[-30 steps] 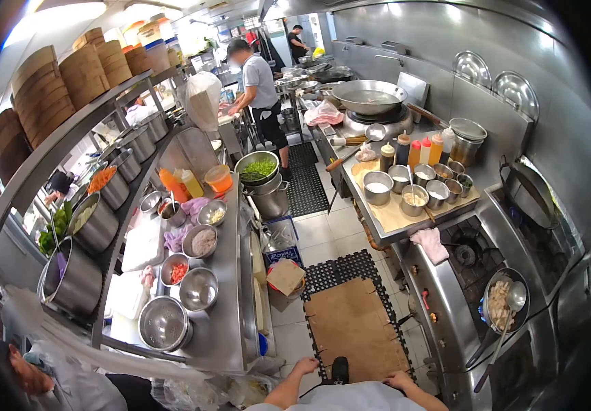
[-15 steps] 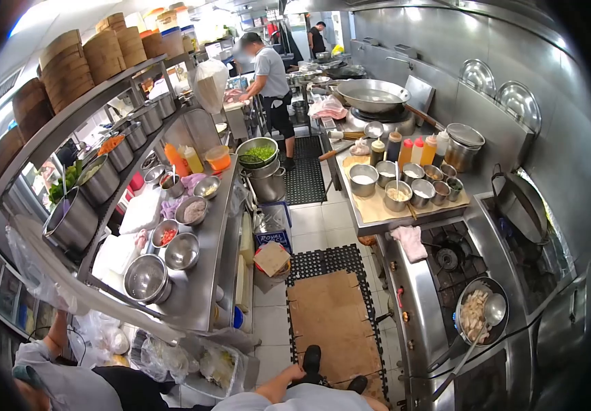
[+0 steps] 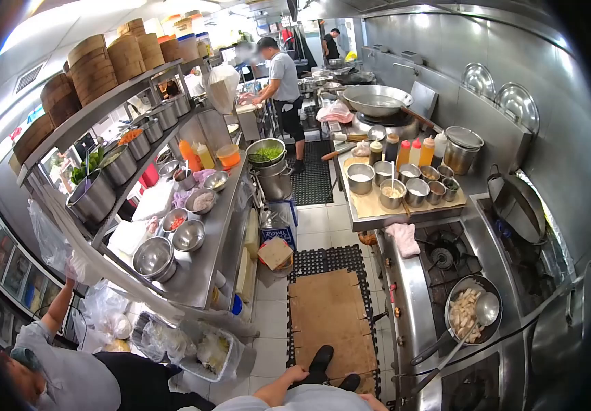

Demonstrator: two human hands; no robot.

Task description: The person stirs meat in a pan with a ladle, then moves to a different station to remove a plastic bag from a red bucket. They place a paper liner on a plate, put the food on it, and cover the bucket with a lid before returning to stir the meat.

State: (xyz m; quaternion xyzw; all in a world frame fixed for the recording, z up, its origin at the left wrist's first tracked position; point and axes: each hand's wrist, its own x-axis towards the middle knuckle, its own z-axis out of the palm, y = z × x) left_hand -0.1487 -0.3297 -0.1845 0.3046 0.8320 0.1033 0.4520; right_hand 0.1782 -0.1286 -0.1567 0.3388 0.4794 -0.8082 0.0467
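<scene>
My left hand (image 3: 297,374) hangs low at my side, above the floor mat, with its fingers curled in and nothing visible in them. Only a sliver of my right hand or forearm (image 3: 372,401) shows at the bottom edge; its fingers are hidden. To my right, a frying pan (image 3: 454,293) sits on a burner with pale chopped pieces (image 3: 465,316) in it. A ladle (image 3: 487,309) lies in the pan, its long handle slanting toward the lower left beside the pan's handle. Neither hand touches them.
Sauce bottles (image 3: 416,152) and metal seasoning pots (image 3: 392,194) stand beyond the burners. A pink cloth (image 3: 403,240) lies on the stove edge. On the left counter are steel bowls (image 3: 153,258). One co-worker (image 3: 69,373) is at lower left; another (image 3: 283,79) works farther back.
My view has shifted slightly, and the left counter shows farther right. A bit of my right hand or forearm has come into view. The pan and ladle stay on the burner.
</scene>
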